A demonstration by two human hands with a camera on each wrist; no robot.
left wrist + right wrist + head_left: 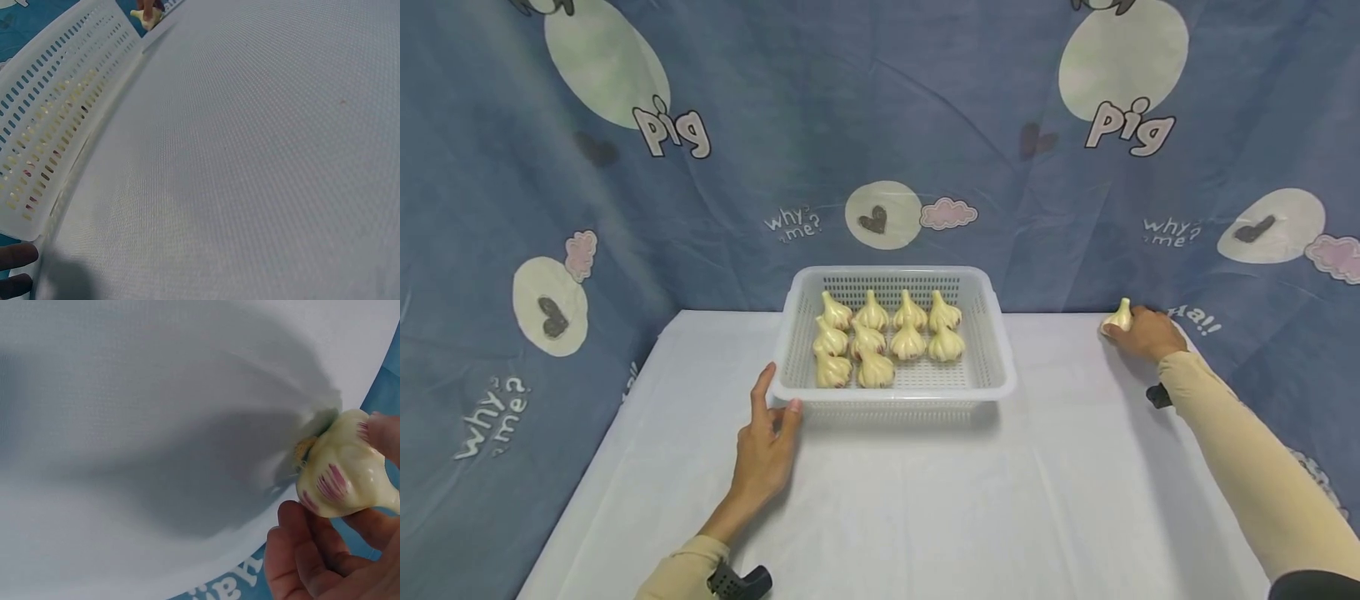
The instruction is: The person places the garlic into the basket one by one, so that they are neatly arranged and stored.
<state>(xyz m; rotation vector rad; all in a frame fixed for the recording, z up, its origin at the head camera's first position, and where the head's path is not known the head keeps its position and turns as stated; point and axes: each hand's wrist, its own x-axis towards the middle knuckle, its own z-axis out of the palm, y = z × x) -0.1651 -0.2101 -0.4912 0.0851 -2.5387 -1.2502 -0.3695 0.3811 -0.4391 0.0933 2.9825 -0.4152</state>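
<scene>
A white perforated plastic basket [895, 394] stands at the middle back of the table. Inside it, several garlic bulbs [908, 342] sit in rows, stems up, mostly toward the left and middle. My left hand [763, 454] is at the basket's front left corner, thumb and index finger spread and the fingertips at or very near the rim. Far to the right, my right hand [1150, 333] pinches a single garlic bulb [344, 469] between thumb and fingers. Purple streaks mark that bulb, and its root end faces the table in the right wrist view.
A white cloth [925, 500] covers the table. Blue printed fabric [925, 125] hangs behind the basket and along both sides, close to the right hand.
</scene>
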